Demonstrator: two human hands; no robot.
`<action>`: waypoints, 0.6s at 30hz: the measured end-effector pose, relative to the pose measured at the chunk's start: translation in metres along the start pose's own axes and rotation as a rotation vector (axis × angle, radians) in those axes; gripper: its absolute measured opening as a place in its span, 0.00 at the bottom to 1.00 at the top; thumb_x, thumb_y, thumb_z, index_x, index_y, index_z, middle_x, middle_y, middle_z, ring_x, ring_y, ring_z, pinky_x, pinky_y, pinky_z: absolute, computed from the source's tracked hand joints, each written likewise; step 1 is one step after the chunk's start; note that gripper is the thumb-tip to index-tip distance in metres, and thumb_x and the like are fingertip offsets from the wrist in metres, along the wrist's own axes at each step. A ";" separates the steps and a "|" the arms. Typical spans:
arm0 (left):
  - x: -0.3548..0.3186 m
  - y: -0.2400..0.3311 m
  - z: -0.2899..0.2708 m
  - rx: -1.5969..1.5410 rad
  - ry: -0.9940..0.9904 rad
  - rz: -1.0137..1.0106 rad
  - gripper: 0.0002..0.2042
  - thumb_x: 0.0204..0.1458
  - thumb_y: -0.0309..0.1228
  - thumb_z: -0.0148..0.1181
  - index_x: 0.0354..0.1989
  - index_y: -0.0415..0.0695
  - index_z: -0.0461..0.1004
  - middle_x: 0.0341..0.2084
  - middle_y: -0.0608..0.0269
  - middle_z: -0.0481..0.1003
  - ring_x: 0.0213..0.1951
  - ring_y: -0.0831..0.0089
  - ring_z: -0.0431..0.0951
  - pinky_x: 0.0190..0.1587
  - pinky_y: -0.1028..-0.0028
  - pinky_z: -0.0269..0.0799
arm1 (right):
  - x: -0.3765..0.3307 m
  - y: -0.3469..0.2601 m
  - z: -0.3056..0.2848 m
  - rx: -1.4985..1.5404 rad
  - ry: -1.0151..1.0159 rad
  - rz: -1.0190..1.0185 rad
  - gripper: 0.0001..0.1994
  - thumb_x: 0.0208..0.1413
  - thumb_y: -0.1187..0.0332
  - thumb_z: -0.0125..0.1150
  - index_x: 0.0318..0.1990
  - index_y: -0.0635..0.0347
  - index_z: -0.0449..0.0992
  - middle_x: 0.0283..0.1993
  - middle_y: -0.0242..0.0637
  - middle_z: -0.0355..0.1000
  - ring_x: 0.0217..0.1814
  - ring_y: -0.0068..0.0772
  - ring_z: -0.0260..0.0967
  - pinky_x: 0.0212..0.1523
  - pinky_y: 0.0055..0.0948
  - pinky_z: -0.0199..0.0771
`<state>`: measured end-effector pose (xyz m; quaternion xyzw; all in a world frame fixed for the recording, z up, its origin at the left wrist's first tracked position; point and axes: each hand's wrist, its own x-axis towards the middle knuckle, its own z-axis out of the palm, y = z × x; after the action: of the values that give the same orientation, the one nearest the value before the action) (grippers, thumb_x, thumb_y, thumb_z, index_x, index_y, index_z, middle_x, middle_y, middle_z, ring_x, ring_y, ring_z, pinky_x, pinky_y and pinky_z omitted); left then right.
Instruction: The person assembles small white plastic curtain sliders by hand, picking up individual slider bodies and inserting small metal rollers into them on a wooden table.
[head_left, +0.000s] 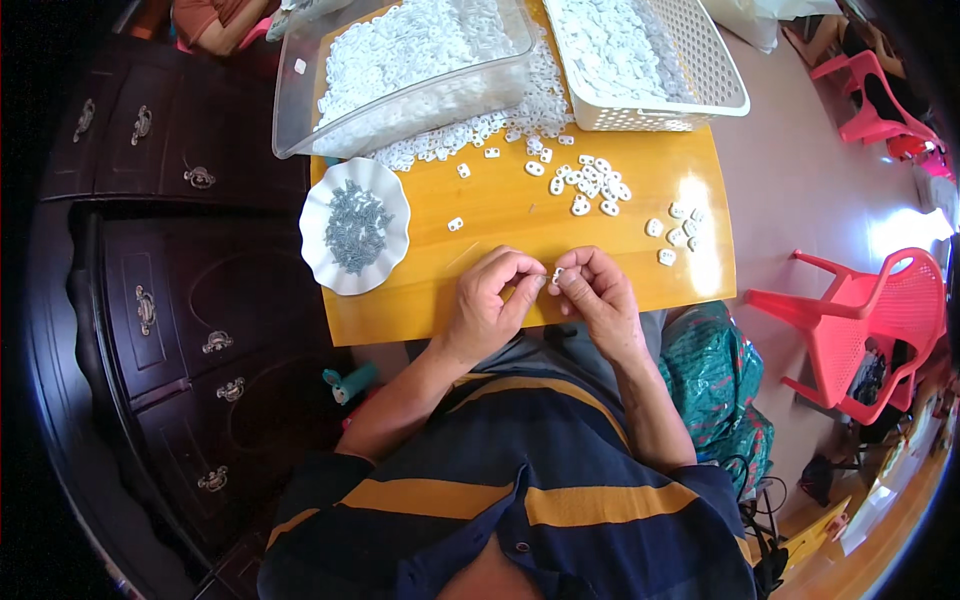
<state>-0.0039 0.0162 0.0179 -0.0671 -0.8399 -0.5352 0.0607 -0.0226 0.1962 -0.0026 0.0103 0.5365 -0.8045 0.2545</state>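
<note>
My two hands meet over the near edge of the yellow wooden table [430,300]. Between thumb and forefinger, my right hand [603,305] pinches a small white plastic piece [558,274]. Close beside it, my left hand [492,300] is closed in a pinch; whatever is at its fingertips is too small to make out. A white fluted bowl [312,225] with many tiny grey metal parts [358,225] stands left of my hands. Beyond my fingers lies a loose group of white two-holed pieces [592,180], and a smaller group [676,233] sits to the right.
At the back are a clear plastic bin [400,115] and a white perforated basket [650,118], both heaped with white pieces. Dark drawers [170,290] stand on the left. Red plastic chairs [860,320] and a green bag [710,370] are at the right. Another person's arm [225,30] shows far left.
</note>
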 end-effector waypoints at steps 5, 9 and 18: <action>0.001 0.005 0.002 -0.008 -0.030 -0.020 0.03 0.55 0.20 0.61 0.36 0.37 0.75 0.30 0.57 0.77 0.31 0.68 0.78 0.34 0.74 0.73 | -0.002 0.002 -0.002 -0.012 -0.018 0.003 0.07 0.67 0.69 0.55 0.48 0.61 0.71 0.35 0.28 0.74 0.33 0.13 0.66 0.34 0.15 0.68; 0.002 0.009 0.003 -0.013 -0.055 -0.040 0.02 0.56 0.20 0.60 0.36 0.37 0.75 0.30 0.56 0.76 0.31 0.66 0.79 0.33 0.72 0.74 | -0.004 0.001 -0.003 -0.011 -0.023 -0.016 0.07 0.67 0.70 0.55 0.47 0.61 0.72 0.35 0.27 0.74 0.34 0.13 0.66 0.34 0.15 0.68; 0.000 0.005 0.008 -0.076 -0.041 -0.012 0.02 0.56 0.21 0.61 0.37 0.37 0.76 0.31 0.56 0.78 0.32 0.67 0.80 0.34 0.73 0.75 | -0.008 -0.001 -0.005 -0.042 0.011 -0.020 0.05 0.66 0.73 0.55 0.46 0.62 0.73 0.36 0.26 0.74 0.35 0.11 0.67 0.35 0.15 0.67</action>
<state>-0.0030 0.0258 0.0188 -0.0753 -0.8202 -0.5658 0.0377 -0.0174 0.2041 -0.0015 0.0040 0.5547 -0.7955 0.2438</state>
